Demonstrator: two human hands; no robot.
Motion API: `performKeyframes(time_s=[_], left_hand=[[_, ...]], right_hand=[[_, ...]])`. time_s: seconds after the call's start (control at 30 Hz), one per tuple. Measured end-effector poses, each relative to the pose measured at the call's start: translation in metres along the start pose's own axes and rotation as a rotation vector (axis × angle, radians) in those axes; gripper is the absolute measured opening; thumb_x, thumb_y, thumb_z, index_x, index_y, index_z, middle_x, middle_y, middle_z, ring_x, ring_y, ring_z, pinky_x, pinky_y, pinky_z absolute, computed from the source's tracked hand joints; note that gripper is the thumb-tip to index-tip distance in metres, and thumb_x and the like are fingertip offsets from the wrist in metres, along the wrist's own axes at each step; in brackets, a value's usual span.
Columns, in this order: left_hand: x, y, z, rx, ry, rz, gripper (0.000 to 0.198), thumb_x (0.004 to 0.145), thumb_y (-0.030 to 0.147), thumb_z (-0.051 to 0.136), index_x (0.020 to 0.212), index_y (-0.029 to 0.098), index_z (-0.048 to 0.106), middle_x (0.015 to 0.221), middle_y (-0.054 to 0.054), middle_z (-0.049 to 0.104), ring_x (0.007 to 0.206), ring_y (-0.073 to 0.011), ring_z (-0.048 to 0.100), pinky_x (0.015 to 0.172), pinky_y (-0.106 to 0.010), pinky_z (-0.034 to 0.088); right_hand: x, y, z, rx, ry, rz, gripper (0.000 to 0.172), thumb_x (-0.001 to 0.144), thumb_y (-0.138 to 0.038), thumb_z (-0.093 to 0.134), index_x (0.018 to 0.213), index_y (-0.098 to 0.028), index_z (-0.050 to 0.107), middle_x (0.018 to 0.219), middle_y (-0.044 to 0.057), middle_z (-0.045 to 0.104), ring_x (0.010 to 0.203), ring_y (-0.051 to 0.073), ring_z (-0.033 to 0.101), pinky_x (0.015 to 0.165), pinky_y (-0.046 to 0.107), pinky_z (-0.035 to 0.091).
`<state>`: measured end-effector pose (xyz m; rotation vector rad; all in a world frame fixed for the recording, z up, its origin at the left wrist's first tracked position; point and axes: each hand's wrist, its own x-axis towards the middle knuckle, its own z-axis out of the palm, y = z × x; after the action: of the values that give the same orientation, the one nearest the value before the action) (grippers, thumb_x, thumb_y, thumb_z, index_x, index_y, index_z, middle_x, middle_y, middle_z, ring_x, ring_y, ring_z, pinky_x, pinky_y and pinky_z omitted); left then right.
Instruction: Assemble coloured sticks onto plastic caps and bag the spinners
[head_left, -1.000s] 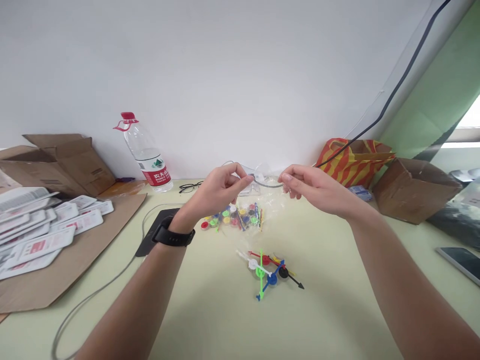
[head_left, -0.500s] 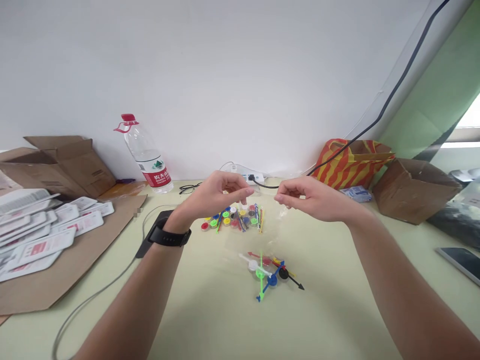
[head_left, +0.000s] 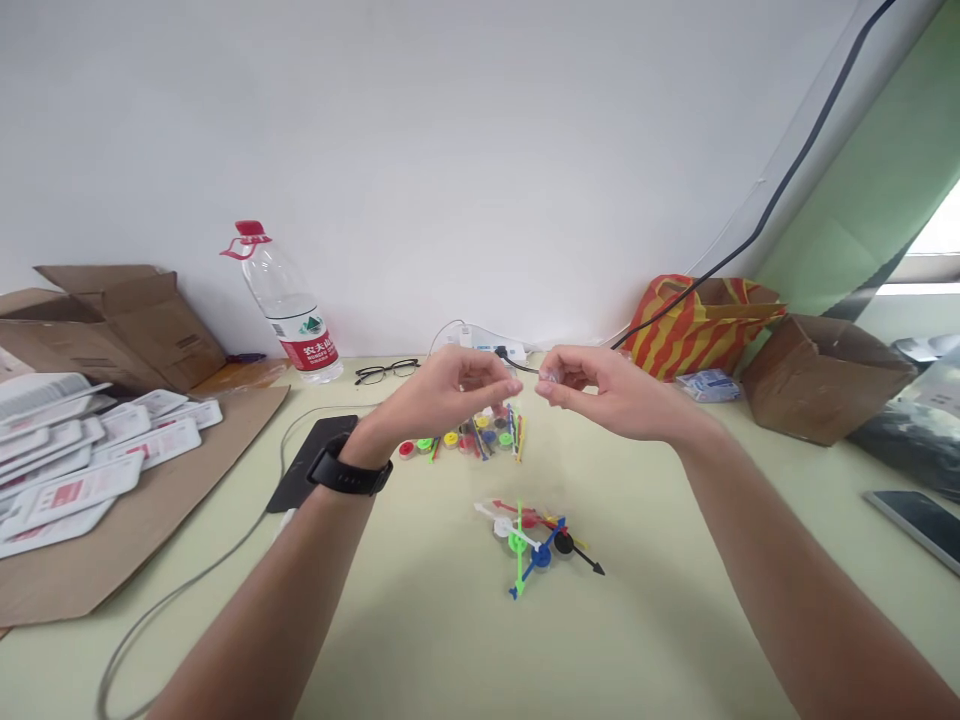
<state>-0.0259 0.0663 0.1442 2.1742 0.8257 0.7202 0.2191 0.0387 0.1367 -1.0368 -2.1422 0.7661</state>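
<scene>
Above the pale green table (head_left: 420, 620), my left hand (head_left: 450, 392) and my right hand (head_left: 600, 392) are raised, fingertips almost meeting. Each pinches the top of a thin clear plastic bag (head_left: 550, 377), which is hard to see and hangs slack between them. Behind and below the hands lies a row of small coloured discs and sticks (head_left: 469, 438). Nearer me sits a small heap of coloured arrows and discs (head_left: 536, 545). A black watch (head_left: 349, 470) is on my left wrist.
To the left are a water bottle (head_left: 289, 310), an open cardboard box (head_left: 112, 320), white packets (head_left: 75, 455) on flat cardboard, a black pad (head_left: 311, 460) and a grey cable (head_left: 187, 590). Glasses (head_left: 386, 372) and a power strip (head_left: 487, 348) lie at the back. At the right stand a striped bag (head_left: 697, 320), a brown box (head_left: 825, 375) and a phone (head_left: 919, 515).
My hands have drawn closer together and dropped a little. The bag's top, first stretched wide between them, is now bunched at my fingertips.
</scene>
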Motion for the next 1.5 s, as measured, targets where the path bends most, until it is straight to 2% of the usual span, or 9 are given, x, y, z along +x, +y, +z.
performKeyframes(time_s=[0.2,0.47,0.57,0.73,0.87,1.03,1.23,1.37,1.5], left_hand=[[0.006,-0.016,-0.01,-0.096,0.357,-0.027,0.038,0.096,0.055,0.06,0.091,0.018,0.063,0.07,-0.004,0.07,0.062,-0.0128,0.058,0.06,-0.025,0.046],[0.002,-0.042,-0.029,0.273,0.453,-0.189,0.029,0.093,0.049,0.062,0.098,0.021,0.064,0.084,-0.005,0.075,0.067,-0.018,0.064,0.059,-0.029,0.046],[0.002,-0.026,-0.012,0.513,0.645,-0.012,0.025,0.091,0.032,0.065,0.115,0.022,0.062,0.097,-0.005,0.074,0.08,-0.0201,0.066,0.069,-0.032,0.049],[-0.005,0.029,0.031,0.516,0.284,0.461,0.024,0.087,0.014,0.061,0.109,0.024,0.065,0.113,-0.005,0.071,0.109,-0.024,0.061,0.095,-0.039,0.05],[-0.013,0.05,0.045,0.659,0.079,0.495,0.038,0.08,0.004,0.054,0.113,0.022,0.064,0.109,-0.007,0.07,0.1,-0.0264,0.057,0.087,-0.041,0.049],[-0.016,0.052,0.042,0.737,-0.011,0.468,0.033,0.078,0.006,0.055,0.107,0.019,0.064,0.103,-0.008,0.067,0.095,-0.0264,0.053,0.085,-0.041,0.047],[-0.014,0.049,0.043,0.642,-0.004,0.446,0.014,0.084,0.008,0.055,0.089,0.02,0.06,0.093,-0.005,0.068,0.089,-0.0232,0.054,0.08,-0.038,0.046],[-0.012,0.042,0.041,0.557,0.179,0.348,0.013,0.089,0.01,0.054,0.09,0.021,0.059,0.085,-0.002,0.067,0.086,-0.0212,0.056,0.075,-0.034,0.046],[-0.008,0.036,0.037,0.469,0.374,0.228,0.008,0.091,0.014,0.055,0.092,0.022,0.057,0.086,-0.001,0.068,0.086,-0.0191,0.062,0.071,-0.031,0.046]], right_hand=[[0.003,0.017,0.005,0.206,-0.216,0.083,0.088,0.084,-0.037,0.078,0.157,-0.031,0.029,0.104,0.004,0.074,0.096,0.022,0.07,0.09,0.04,0.055],[0.001,0.032,-0.013,0.371,-0.003,0.068,0.073,0.087,-0.033,0.074,0.153,-0.03,0.041,0.097,0.005,0.072,0.102,0.026,0.068,0.093,0.045,0.054],[-0.001,0.028,-0.016,0.303,0.081,0.08,0.062,0.092,-0.035,0.067,0.15,-0.029,0.045,0.096,0.006,0.073,0.096,0.025,0.067,0.09,0.045,0.053],[-0.006,0.01,-0.014,0.162,0.107,0.098,0.056,0.096,-0.035,0.06,0.15,-0.03,0.046,0.091,0.005,0.072,0.084,0.023,0.064,0.078,0.04,0.052],[-0.011,-0.004,-0.012,0.109,0.017,0.11,0.059,0.095,-0.031,0.058,0.152,-0.033,0.043,0.09,0.002,0.071,0.08,0.022,0.063,0.067,0.035,0.051],[-0.014,-0.008,-0.013,0.115,-0.102,0.114,0.066,0.094,-0.026,0.056,0.157,-0.035,0.039,0.104,0.003,0.074,0.093,0.024,0.066,0.081,0.04,0.055],[-0.013,-0.008,-0.014,0.207,-0.129,0.113,0.058,0.1,-0.039,0.055,0.156,-0.031,0.041,0.103,0.004,0.074,0.096,0.023,0.065,0.089,0.041,0.053],[-0.007,0.009,-0.016,0.348,-0.017,0.128,0.057,0.102,-0.059,0.047,0.15,-0.031,0.048,0.125,0.009,0.069,0.108,0.025,0.063,0.099,0.044,0.049],[0.002,0.035,-0.012,0.625,-0.29,-0.017,0.079,0.092,-0.074,0.053,0.157,-0.031,0.037,0.15,0.012,0.054,0.134,0.032,0.052,0.108,0.05,0.044]])
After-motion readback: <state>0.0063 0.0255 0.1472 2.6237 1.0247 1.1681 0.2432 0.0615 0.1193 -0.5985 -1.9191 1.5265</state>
